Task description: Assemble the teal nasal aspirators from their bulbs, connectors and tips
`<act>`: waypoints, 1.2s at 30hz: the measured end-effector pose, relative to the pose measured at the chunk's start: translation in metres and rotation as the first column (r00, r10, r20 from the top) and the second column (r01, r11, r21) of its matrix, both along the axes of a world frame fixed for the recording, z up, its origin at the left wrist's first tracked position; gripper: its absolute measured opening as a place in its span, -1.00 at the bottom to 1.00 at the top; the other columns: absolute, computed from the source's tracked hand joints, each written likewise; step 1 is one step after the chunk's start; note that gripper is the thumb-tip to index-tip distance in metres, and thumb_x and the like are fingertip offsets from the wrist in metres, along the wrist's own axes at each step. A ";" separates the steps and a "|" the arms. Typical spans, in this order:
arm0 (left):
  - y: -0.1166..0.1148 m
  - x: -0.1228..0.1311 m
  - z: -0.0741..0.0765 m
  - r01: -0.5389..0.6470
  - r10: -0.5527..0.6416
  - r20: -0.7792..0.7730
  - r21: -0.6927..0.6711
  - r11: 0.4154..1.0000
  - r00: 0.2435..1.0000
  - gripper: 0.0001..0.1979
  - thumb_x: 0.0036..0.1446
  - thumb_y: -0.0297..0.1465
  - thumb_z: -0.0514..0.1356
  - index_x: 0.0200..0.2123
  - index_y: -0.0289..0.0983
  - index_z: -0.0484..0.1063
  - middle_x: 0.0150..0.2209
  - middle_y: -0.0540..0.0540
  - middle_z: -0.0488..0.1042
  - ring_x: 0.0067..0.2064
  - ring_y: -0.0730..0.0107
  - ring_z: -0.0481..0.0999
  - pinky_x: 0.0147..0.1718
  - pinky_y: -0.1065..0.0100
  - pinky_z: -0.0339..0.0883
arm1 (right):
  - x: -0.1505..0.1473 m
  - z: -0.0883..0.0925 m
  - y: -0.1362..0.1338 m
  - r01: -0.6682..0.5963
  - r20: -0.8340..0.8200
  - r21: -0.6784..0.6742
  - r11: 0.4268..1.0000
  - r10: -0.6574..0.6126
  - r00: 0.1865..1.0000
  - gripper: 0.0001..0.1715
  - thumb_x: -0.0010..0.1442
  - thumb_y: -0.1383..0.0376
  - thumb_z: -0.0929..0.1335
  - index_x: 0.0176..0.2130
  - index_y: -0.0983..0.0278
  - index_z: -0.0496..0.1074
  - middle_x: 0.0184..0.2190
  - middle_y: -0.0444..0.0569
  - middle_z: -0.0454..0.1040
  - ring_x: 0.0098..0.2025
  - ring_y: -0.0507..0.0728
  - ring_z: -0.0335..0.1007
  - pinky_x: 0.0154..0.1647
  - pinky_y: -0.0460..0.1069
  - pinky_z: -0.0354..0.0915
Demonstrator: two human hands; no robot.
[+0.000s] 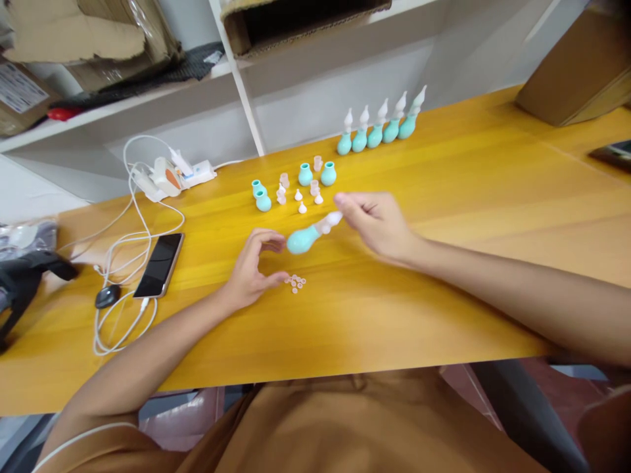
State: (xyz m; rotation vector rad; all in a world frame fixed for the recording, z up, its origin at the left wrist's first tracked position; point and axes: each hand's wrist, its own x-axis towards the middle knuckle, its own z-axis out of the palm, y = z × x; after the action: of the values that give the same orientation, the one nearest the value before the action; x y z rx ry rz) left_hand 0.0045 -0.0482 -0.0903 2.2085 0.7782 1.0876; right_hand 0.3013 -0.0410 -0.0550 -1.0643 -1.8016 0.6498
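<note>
A nasal aspirator [304, 239] with a teal bulb and a pale tip is pinched at its tip by my right hand [377, 223], its bulb pointing left. My left hand [252, 272] is beside the bulb, fingers curved and apart, holding nothing. Below the bulb, near my left thumb, lies a cluster of small clear rings [296, 283]. Farther back are loose teal bulbs [305, 175], clear connectors [318, 163] and small white tips [302, 207]. Several assembled aspirators [375, 136] stand upright in a row at the back.
On the left lie a phone [159, 265], white cables [131, 246] and a power strip [197, 173]. A black device [29, 282] sits at the far left. A cardboard box [574, 72] is at the back right, with a dark object [614, 154] at the right edge.
</note>
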 end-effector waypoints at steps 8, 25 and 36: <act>-0.003 0.001 0.001 -0.097 0.083 -0.142 -0.093 0.991 0.986 -0.84 0.38 -0.41 0.23 0.01 -0.20 0.46 -0.25 -0.01 0.53 -0.23 0.40 0.54 -0.14 0.33 0.44 | 0.068 0.074 0.116 0.397 0.603 0.324 0.859 -0.510 0.613 -0.45 0.59 0.15 0.27 -0.41 0.35 0.46 -0.45 0.03 0.50 -0.39 0.04 0.17 -0.25 0.05 -0.02; -0.007 0.003 0.006 0.025 -0.010 -0.220 0.066 0.997 0.975 -0.90 0.30 -0.41 0.35 -0.13 -0.22 0.52 -0.28 -0.06 0.60 -0.20 0.33 0.61 -0.16 0.28 0.50 | 0.073 0.050 0.199 0.507 0.671 0.201 0.838 -0.494 0.552 -0.44 0.52 0.13 0.31 -0.04 0.62 0.64 0.06 0.50 0.61 -0.05 0.09 0.45 -0.16 0.08 0.03; -0.009 0.004 0.012 0.040 -0.025 -0.266 0.052 0.998 0.964 -0.86 0.32 -0.53 0.22 -0.12 -0.22 0.50 -0.25 -0.05 0.60 -0.24 0.39 0.56 -0.24 0.36 0.45 | 0.074 0.039 0.199 0.569 0.585 0.207 0.796 -0.567 0.580 -0.51 0.54 0.12 0.35 -0.08 0.54 0.61 -0.01 0.43 0.63 -0.02 0.15 0.44 -0.09 0.03 0.07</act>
State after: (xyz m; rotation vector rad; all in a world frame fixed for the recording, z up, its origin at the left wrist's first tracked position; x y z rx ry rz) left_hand 0.0085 -0.0571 -0.0785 2.4389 0.8277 0.8166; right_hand 0.3756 0.1583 -0.0163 -1.9188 -1.8013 -0.1429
